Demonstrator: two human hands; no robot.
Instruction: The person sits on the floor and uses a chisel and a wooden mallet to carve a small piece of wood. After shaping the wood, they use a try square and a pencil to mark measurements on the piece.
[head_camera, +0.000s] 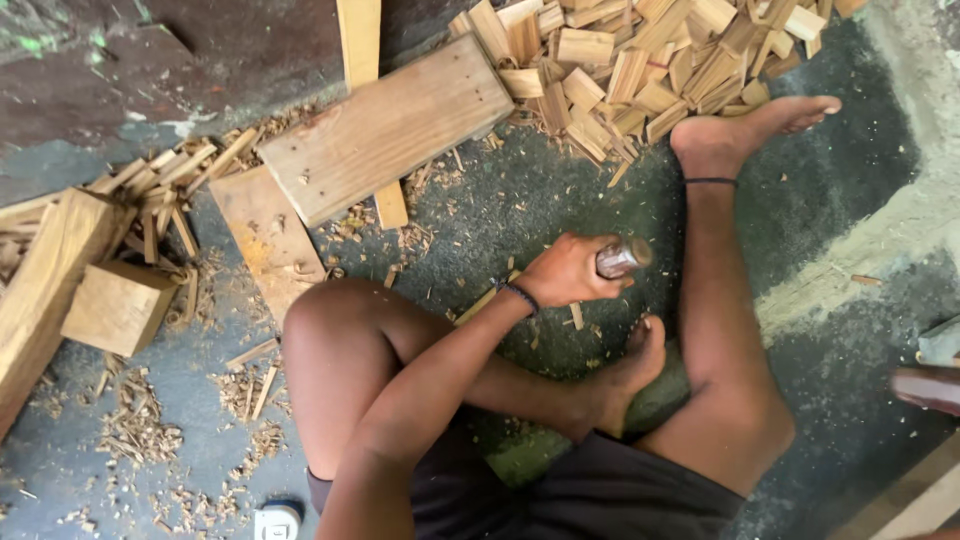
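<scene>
I sit on the floor with my legs folded. My left hand (567, 272) reaches forward over my left knee (335, 340) and is closed around a short metal cylindrical tool (622, 258), held just above the dark floor. A dark band circles that wrist. My left foot (635, 365) lies tucked just below the hand, and my right leg stretches up to the right, its foot (760, 125) touching a heap of cut wooden blocks (650, 60). My right hand is out of sight.
A wide plank (385, 130) lies across thinner boards at upper centre. A thick beam (45, 290) and a wooden cube (118, 307) sit at left among chips and shavings. A small white object (277, 521) is at the bottom edge. Something blurred and reddish-brown (928, 388) enters at right.
</scene>
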